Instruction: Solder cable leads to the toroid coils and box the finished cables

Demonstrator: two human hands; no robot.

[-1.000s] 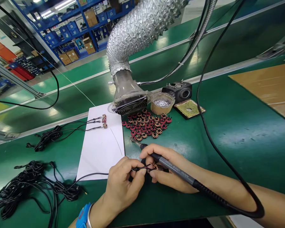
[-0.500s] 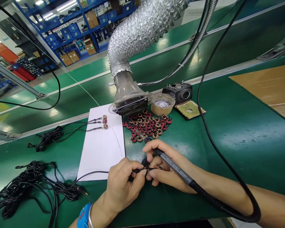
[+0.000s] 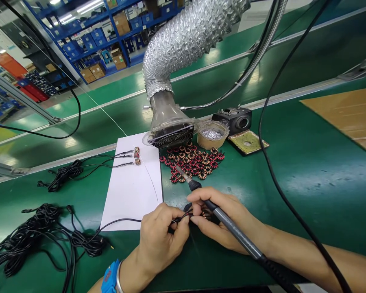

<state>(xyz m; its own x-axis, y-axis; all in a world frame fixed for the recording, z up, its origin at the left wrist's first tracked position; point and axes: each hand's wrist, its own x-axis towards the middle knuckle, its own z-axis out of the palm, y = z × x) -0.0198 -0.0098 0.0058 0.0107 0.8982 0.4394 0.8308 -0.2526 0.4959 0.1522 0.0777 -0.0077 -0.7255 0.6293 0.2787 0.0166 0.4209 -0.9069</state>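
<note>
My left hand [image 3: 163,238] is closed, thumb and forefinger pinching the stripped-looking end of a black cable [image 3: 118,221]. In my right hand [image 3: 247,219] a soldering iron [image 3: 242,237] lies across the fingers, its tip pointing up and left towards a pile of red, copper and black wound ring coils [image 3: 195,160]. The thumb and fingers of that hand are also beside a small copper-wound coil [image 3: 206,214], mostly hidden behind them. Thin dark leads run between the two hands. A fine wire [image 3: 151,179] hangs down over white paper [image 3: 125,195] towards my left hand.
Several cables with coils [image 3: 137,154] lie on the paper. Bundled black cables [image 3: 33,240] cover the left side. Behind the coil pile stand a fume extractor [image 3: 172,134], a solder pot [image 3: 212,136], an iron stand [image 3: 233,120] and a yellow sponge tray [image 3: 247,142]. Cardboard [image 3: 347,116] lies at right.
The soldering iron has turned and shifted slightly in my right hand, so its printing no longer shows. My right fingers have moved over the coil, which is now more hidden. The view has shifted slightly.
</note>
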